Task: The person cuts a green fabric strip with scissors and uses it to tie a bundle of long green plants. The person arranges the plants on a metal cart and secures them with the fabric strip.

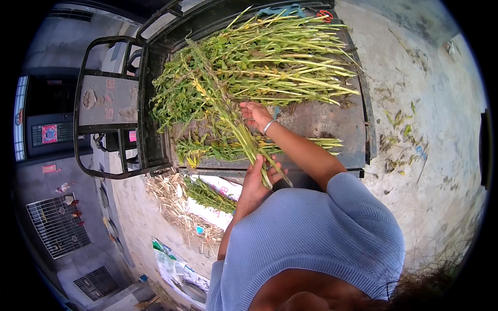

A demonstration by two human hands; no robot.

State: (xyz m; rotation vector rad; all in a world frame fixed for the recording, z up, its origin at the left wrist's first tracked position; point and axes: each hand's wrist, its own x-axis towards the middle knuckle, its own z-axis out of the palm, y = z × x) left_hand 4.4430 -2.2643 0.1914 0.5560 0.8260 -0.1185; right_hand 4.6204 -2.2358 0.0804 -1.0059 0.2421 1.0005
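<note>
My left hand (254, 182) is closed round the pale cut ends of a bundle of leafy plant stalks (220, 101), which look like sesame. The bundle slants up and left over the cargo bed, its green and yellowing leaves at the far end. Partway along it, my right hand (255, 116) has its bent fingers against the stalks; exactly what they pinch is partly hidden. A large heap of similar stalks (290, 62) lies behind, cut ends to the right. Under the held bundle, a smaller row of stalks (212, 147) lies along the bed's near edge.
The metal cargo bed (311, 116) has a raised frame (80, 111) on its left. Below its near side are dry stalks (166, 194) and a white sack (207, 210) with greenery on it. Fallen leaves (397, 150) litter the concrete at right. A red loop (325, 15) lies at the back.
</note>
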